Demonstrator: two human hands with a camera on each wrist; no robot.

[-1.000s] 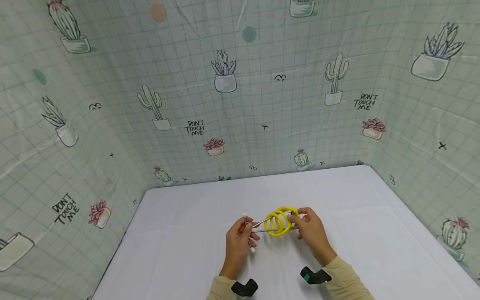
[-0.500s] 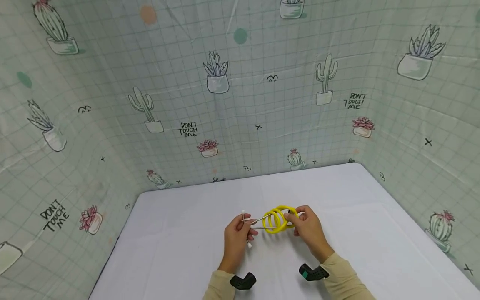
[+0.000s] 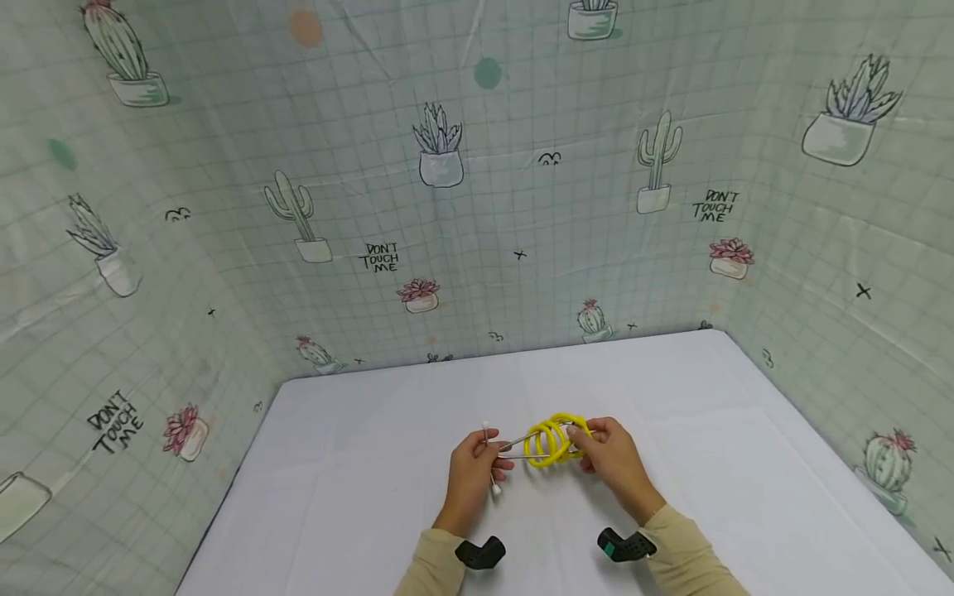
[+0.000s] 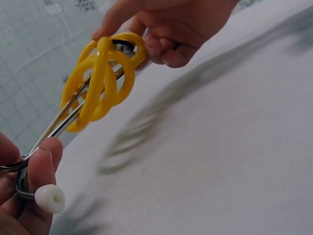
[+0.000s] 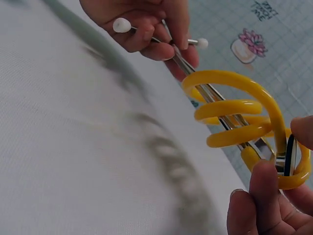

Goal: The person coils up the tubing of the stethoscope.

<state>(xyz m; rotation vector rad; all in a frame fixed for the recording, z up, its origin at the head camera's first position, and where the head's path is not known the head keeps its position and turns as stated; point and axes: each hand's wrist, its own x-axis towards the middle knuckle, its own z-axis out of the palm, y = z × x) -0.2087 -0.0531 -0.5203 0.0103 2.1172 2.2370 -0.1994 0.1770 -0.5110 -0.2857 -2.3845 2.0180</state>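
Observation:
Between my two hands, above the table, is a springy yellow coil wound loosely round thin metal rods. The rods spread apart inside the coil and come together at my left hand, whose thumb and fingers pinch them. Bent rod ends with white knobs stick out on both sides of that hand. My right hand pinches the coil's far end between thumb and fingers, beside a dark flat edge. What that dark part is, I cannot tell. The rods' far ends are partly hidden by the loops and fingers.
A white-covered table lies beneath both hands. Behind it and at the sides hangs a pale cloth printed with cacti. Each wrist carries a black camera mount near the table's front.
The coil's loops have turned slightly in the right hand and look more bunched. Both hands keep their holds. The head view has shifted a little.

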